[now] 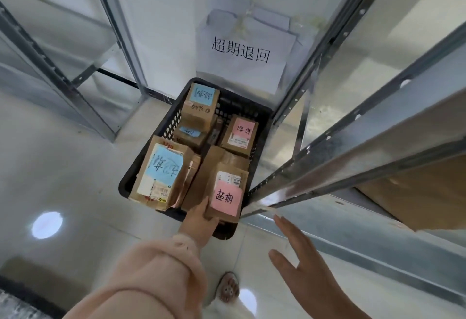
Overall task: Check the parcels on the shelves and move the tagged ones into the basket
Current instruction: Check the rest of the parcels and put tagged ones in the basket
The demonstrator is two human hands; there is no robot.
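Your left hand fingers grip the near end of the pink-tagged parcel, so settle it flat in the near right corner of the black basket before releasing, while your right hand fingers hover wide and empty

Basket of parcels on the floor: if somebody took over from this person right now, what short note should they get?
Left hand grips the near pink-tagged parcel at the near right corner of the black basket.
Right hand is open and holds nothing, beside the shelf rail.
Done: other tagged parcels, blue and pink, lie in the basket.
Left: let go of this one, then check the shelves. The brown box on the right shelf shows no tag from here.
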